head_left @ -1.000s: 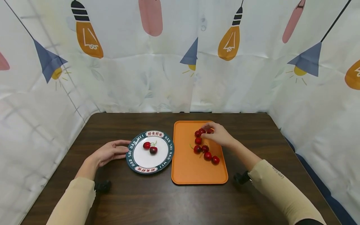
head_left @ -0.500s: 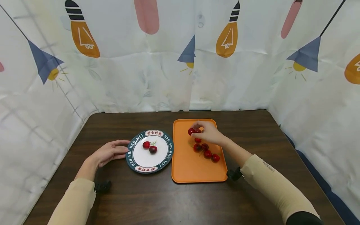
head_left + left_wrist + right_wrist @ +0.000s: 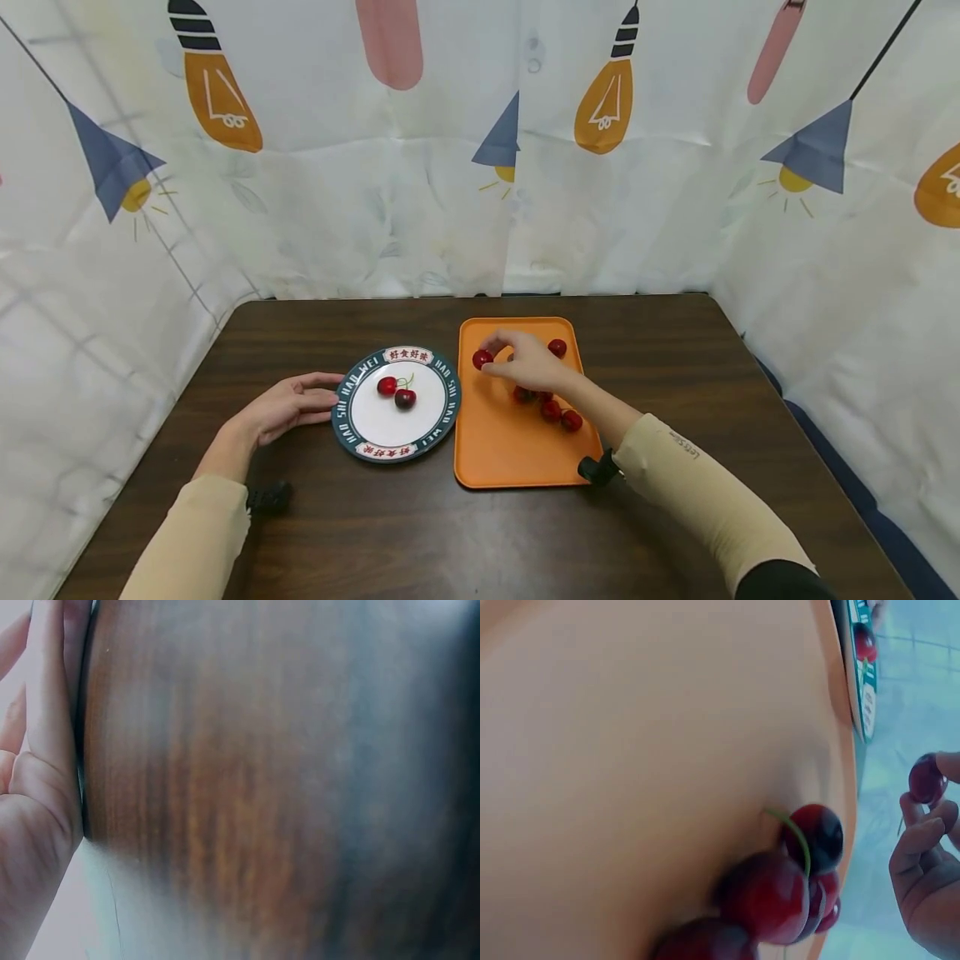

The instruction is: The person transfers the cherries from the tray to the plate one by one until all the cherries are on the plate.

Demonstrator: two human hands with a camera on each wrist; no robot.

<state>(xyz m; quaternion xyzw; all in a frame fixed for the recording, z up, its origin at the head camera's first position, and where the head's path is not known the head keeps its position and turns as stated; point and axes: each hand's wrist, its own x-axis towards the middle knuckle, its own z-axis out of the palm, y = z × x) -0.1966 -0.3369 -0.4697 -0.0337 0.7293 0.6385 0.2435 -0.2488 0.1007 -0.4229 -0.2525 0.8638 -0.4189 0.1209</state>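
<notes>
Since half a second ago, the right hand [image 3: 528,364] has drifted left across the orange tray [image 3: 495,450] with a cherry [image 3: 482,359] pinched in its fingertips; it now hangs over the tray's left part, near the plate [image 3: 352,417]. That move has uncovered a lone cherry [image 3: 557,347] at the tray's far end. A cluster of cherries [image 3: 551,408] lies on the tray beside the right wrist, partly hidden by it; the right wrist view shows them bunched together, one with a green stem. Two cherries [image 3: 396,392] sit on the plate's white middle. The left hand [image 3: 288,406] has not moved: it lies flat on the table [image 3: 420,533], fingers relaxed and straight, their tips touching the plate's left rim, holding nothing.
</notes>
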